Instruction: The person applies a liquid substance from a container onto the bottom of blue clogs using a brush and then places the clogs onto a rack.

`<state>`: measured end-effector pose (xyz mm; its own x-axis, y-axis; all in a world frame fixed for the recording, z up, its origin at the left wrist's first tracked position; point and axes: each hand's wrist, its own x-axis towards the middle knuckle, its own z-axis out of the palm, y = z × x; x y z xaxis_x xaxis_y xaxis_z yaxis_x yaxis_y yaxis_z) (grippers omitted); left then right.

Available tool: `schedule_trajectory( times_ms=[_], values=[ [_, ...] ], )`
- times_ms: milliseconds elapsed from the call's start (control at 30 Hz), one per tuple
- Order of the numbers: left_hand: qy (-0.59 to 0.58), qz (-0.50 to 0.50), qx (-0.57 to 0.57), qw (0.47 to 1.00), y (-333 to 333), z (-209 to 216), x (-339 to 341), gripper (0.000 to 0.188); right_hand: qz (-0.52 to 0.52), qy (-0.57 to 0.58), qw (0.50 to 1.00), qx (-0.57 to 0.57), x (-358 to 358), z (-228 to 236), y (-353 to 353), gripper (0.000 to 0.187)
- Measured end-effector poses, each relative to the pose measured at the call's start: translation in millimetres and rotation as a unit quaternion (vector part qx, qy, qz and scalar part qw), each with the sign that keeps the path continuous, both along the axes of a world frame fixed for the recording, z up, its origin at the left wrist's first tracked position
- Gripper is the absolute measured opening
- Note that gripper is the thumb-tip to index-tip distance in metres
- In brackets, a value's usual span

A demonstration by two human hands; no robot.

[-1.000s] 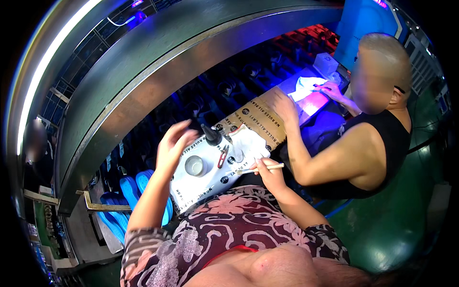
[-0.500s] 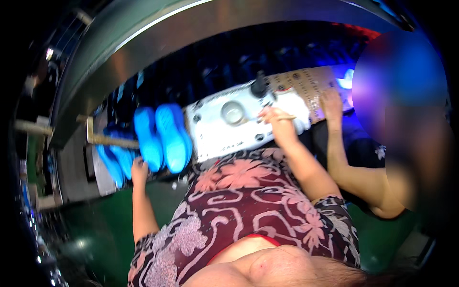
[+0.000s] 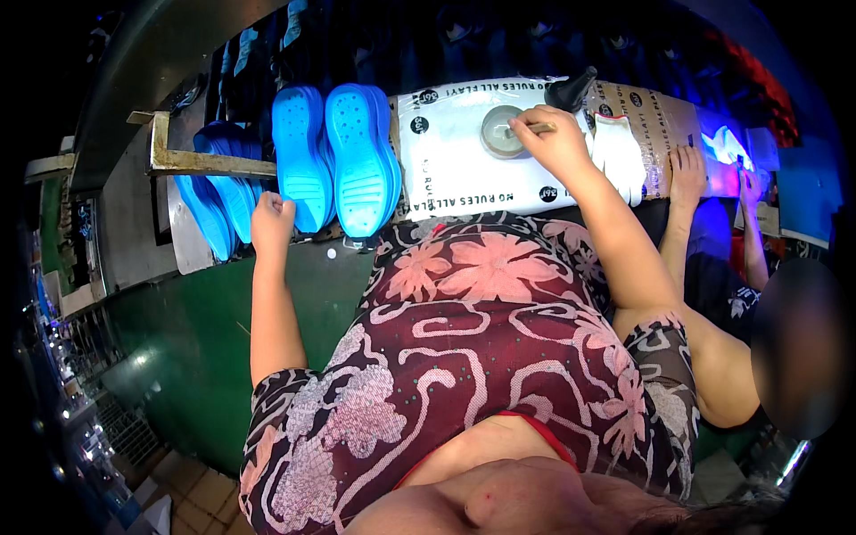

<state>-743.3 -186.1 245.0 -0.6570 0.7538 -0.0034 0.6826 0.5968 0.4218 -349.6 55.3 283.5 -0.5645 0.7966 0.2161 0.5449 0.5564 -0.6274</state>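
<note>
My right hand (image 3: 555, 141) is closed round a brush with a light wooden handle (image 3: 542, 127). Its fingertips are over the right rim of a round bowl (image 3: 496, 134), and the brush's tip is down by the liquid in it. My left hand (image 3: 272, 221) has its fingers curled beside the near end of a blue shoe sole (image 3: 303, 160); what the fingers pinch, if anything, is hidden. To the right of that sole lies a second blue sole (image 3: 360, 160). More blue soles (image 3: 209, 214) lean together at the left, partly behind a metal bar.
A worn metal bar (image 3: 214, 164) juts across the left soles. Under the bowl is a printed white sheet (image 3: 446, 192); a black bottle (image 3: 571, 87) and white cloth (image 3: 617, 147) sit to its right. Further right, a co-worker's hand (image 3: 687, 174) rests on brown cardboard (image 3: 658, 116).
My right hand has brought the brush from right of the bowl to its rim. My left hand stays by the soles. The whole view has shifted and become sharper.
</note>
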Motion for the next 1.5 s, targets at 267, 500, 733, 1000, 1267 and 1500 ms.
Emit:
schedule_trajectory(
  times_ms=[267,500,733,1000,1267,1500],
  values=[
    [-0.259,0.078,0.160,0.949,-12,-19,-12,0.030,-0.081,0.134,0.980,-0.119,-3,5,-10,0.018],
    [-0.619,0.092,0.228,0.746,-2,26,33,0.039,-0.094,0.156,0.981,-0.067,7,-27,-10,0.026],
    [-0.567,-0.046,0.284,0.771,17,57,124,0.055,-0.167,0.299,0.925,-0.163,19,-2,-22,0.032],
    [-0.403,-0.141,0.310,0.850,60,53,167,0.043,-0.049,0.393,0.901,-0.179,18,44,-75,0.033],
    [-0.297,-0.190,0.374,0.858,63,61,191,0.035,0.102,0.231,0.966,0.061,-5,61,-98,0.026],
    [-0.234,-0.214,0.383,0.868,64,55,186,0.032,0.108,0.218,0.962,0.123,-21,55,-97,0.019]
  ],
)
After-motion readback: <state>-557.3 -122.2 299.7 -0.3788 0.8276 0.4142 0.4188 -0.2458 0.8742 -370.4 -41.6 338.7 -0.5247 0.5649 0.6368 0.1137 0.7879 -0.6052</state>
